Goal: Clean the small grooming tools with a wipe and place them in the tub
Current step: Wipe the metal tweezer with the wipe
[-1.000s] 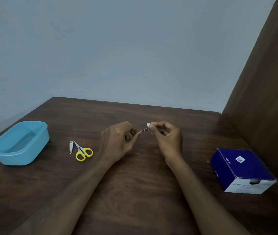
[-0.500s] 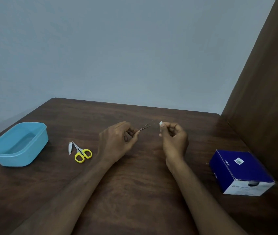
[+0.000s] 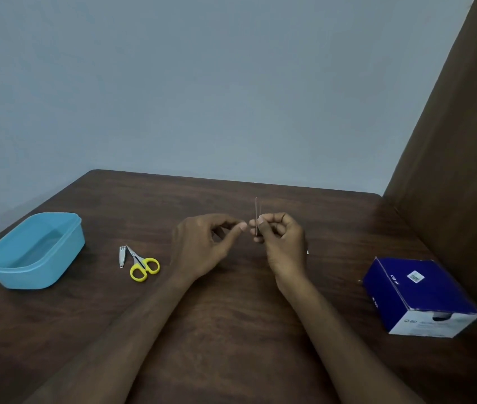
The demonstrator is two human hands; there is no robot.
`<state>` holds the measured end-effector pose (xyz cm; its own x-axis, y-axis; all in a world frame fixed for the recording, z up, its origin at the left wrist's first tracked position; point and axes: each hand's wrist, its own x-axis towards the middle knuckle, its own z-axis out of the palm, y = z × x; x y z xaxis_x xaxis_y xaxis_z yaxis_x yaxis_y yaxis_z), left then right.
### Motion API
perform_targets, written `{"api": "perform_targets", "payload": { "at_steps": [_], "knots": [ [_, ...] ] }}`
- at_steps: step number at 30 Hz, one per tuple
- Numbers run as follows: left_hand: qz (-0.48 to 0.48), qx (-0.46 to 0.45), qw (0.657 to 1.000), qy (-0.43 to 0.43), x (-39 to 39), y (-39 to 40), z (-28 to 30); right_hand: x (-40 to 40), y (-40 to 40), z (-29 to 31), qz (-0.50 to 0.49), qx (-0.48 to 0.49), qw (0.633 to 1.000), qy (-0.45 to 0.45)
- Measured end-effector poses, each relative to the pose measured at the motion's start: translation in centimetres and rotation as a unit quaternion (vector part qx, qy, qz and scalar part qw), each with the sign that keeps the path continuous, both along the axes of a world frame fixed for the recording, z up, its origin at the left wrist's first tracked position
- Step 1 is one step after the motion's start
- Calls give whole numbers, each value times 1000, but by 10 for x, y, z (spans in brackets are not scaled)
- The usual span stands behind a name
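A: Where were the tweezers (image 3: 257, 212) at that moment?

B: Near the middle of the frame, standing almost upright above the desk (image 3: 231, 330). The right hand (image 3: 282, 243) pinched their lower part between thumb and curled fingers (image 3: 260, 220), and the tips pointed up.

A: And the left hand (image 3: 202, 249)?

B: Just left of the right one, not touching the tweezers. Its fingers were loosely curled, thumb and forefinger tips drawn close together. I could not tell whether anything was held between them.

A: Did you see the wipe?

B: A tiny white speck showed at the right edge of the right hand; too small to say what it was.

A: The other tools?

B: The nail clipper (image 3: 121, 256) and the yellow-handled scissors (image 3: 141, 264) lay side by side on the desk, left of centre. The blue tub (image 3: 31, 250) sat further left, near the desk's edge, well apart from the hands. A dark blue box (image 3: 417, 295) lay at the lower right.
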<state>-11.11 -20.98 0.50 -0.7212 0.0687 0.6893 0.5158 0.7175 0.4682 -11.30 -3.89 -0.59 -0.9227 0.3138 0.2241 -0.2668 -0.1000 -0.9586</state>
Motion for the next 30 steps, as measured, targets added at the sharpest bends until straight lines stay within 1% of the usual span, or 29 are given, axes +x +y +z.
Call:
{"api": "perform_targets", "payload": {
  "at_steps": [2, 3, 5, 7, 9, 11, 16, 19, 21, 23, 26, 28, 30],
  "knots": [
    [15, 54, 997, -60, -7, -2, 0, 0, 1, -1, 20, 70, 997, 15],
    [-1, 92, 992, -91, -11, -3, -1, 1, 0, -2, 35, 97, 994, 23],
    [-62, 165, 974, -143, -16, -3, 1, 2, -1, -2, 57, 142, 987, 40],
    [-113, 211, 956, -170, -20, -4, 2, 3, -2, -4, 73, 175, 981, 46],
    [-139, 228, 948, -174, -19, -4, 1, 3, -1, -3, 71, 200, 976, 52],
    [-129, 246, 944, -177, -21, -3, -3, 0, 1, -6, 47, 211, 975, 49],
    [-94, 306, 927, -195, -31, -5, -11, -12, 11, -10, -66, 164, 983, 45],
    [-73, 281, 941, -173, -31, -1, -14, -12, 13, -7, -88, 145, 984, 45],
    [-79, 244, 953, -162, -26, 3, -14, -14, 14, -10, -103, 160, 981, 44],
    [-91, 230, 955, -163, -23, 5, -14, -15, 15, -12, -112, 185, 976, 31],
    [-101, 273, 939, -181, -23, 6, -12, -11, 8, -9, -103, 221, 970, 25],
    [-97, 323, 919, -207, -24, 8, -11, -5, 4, -3, -95, 262, 958, 62],
    [-102, 381, 890, -231, -24, 11, -11, -1, 3, -1, -100, 312, 938, 115]
  ]
}}
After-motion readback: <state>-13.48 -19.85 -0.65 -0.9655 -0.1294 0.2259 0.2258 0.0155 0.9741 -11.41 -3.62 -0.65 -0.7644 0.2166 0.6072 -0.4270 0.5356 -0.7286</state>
